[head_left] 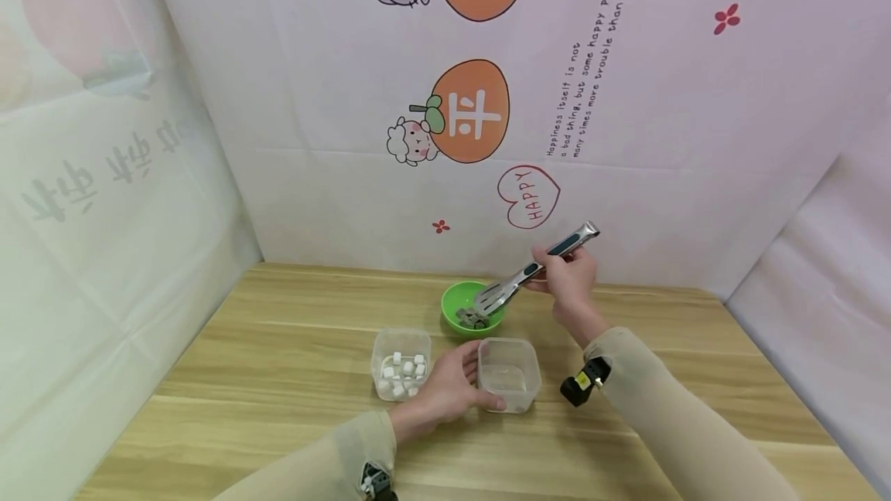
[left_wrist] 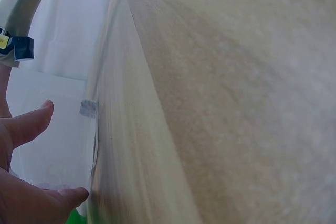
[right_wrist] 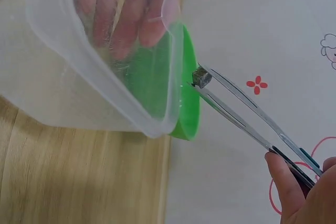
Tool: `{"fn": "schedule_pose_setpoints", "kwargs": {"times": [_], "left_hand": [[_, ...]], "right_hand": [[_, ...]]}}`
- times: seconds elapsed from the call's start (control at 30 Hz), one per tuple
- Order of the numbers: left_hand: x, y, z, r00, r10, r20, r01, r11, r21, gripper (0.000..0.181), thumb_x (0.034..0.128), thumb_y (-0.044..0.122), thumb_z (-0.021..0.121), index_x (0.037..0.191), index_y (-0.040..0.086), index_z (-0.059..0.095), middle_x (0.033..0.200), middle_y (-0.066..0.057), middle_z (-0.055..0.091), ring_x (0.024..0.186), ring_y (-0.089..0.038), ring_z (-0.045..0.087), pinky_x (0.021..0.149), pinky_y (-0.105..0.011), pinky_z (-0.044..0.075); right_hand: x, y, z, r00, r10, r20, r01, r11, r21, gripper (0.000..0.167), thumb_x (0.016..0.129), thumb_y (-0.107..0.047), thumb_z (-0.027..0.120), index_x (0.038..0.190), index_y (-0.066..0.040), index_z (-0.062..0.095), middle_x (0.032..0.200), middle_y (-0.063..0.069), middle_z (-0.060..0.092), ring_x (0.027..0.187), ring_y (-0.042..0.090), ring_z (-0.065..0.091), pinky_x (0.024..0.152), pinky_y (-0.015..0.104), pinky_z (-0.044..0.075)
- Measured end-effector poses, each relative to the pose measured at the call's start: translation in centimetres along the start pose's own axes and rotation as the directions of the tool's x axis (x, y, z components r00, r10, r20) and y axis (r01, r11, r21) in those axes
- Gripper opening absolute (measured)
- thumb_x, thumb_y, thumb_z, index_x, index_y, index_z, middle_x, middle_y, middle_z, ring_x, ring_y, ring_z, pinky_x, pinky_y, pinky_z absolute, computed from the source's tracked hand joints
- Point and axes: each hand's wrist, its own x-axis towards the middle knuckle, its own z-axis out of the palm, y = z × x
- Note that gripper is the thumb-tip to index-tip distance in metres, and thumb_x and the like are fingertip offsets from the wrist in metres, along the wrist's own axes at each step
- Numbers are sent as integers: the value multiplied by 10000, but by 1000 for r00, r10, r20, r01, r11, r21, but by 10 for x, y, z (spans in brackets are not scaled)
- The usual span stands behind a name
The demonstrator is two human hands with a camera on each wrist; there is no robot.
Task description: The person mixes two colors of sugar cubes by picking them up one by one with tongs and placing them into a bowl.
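Observation:
Metal food tongs [head_left: 532,273] with dark grip inserts are gripped in my right hand [head_left: 572,277]. Their tips reach over a green bowl [head_left: 451,301] that holds several small dark grey cubes [head_left: 472,320]. In the right wrist view, the tips pinch one grey cube [right_wrist: 201,77] at the bowl's rim. Fingers and thumb of my left hand [head_left: 451,385] hold the left side of a clear plastic container [head_left: 511,366]. Low in that container, the left wrist view shows a grey cube [left_wrist: 88,108].
Left of my left hand stands another clear container [head_left: 379,346] with several white cubes [head_left: 407,368]. The wooden table [head_left: 313,315] meets a printed cloth wall [head_left: 348,207] just behind the bowl. Cloth also hangs at both sides.

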Motion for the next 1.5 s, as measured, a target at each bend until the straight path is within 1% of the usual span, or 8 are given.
{"fn": "schedule_pose_setpoints", "kwargs": {"times": [0.3,0.5,0.63,0.83,0.97,1.2,1.3,1.5], "left_hand": [[1,0,0,1000,-7,15,7,1000,-2,1022,695,-38,948,1562,-51,408,1568,-230,482,1439,-410,467,1210,-491,392],[0,1,2,1000,-5,17,5,1000,-16,1015,692,-67,936,1559,-52,408,1571,-234,476,1441,-415,463,1211,-500,390],[-1,1,3,1000,-4,14,4,1000,-31,1012,688,-98,925,1557,-55,410,1571,-237,475,1442,-423,459,1215,-515,382],[-1,0,2,1000,-11,13,11,1000,-8,1026,685,-62,941,1560,-54,405,1563,-235,484,1437,-419,466,1211,-509,387],[0,-1,2,1000,-22,10,22,1000,7,1035,680,-34,951,1564,-34,412,1555,-227,495,1431,-410,476,1206,-500,398],[0,0,1,1000,-21,7,21,1000,12,1054,672,-35,949,1572,-29,400,1570,-226,479,1435,-404,474,1207,-501,393],[1,0,1,1000,-18,7,18,1000,9,1048,670,-42,945,1568,-29,405,1562,-225,488,1433,-403,477,1208,-505,390],[1,-2,1,1000,-26,-3,26,1000,6,1050,665,-38,947,1567,-25,410,1555,-219,499,1427,-401,485,1208,-507,393]], "right_hand": [[0,13,12,999,-49,14,49,997,-57,215,978,-104,748,1053,-11,570,965,112,631,688,176,740,731,444,675],[-7,11,6,997,-70,14,71,993,-94,239,984,-142,753,1087,-34,566,997,108,631,728,176,745,725,412,678],[-15,4,-2,992,-122,31,125,986,-107,254,982,-158,764,1083,-29,570,973,95,628,716,166,741,714,421,678],[-33,-10,-16,970,-219,102,230,965,-124,272,980,-163,774,1070,-2,574,956,98,596,704,159,705,697,439,676],[-45,-18,-25,952,-268,149,289,947,-141,292,980,-142,773,1093,41,575,954,89,632,717,153,697,691,452,677],[-65,-26,-44,913,-343,220,378,914,-146,278,987,-102,757,1085,71,564,942,59,672,749,158,691,642,402,676],[-73,-26,-49,900,-365,238,407,900,-156,270,977,-73,761,1081,96,578,883,83,654,737,167,698,628,408,674],[-82,-22,-56,887,-370,277,431,878,-208,260,959,-56,779,1070,88,593,855,122,661,739,178,710,628,404,674]]}}
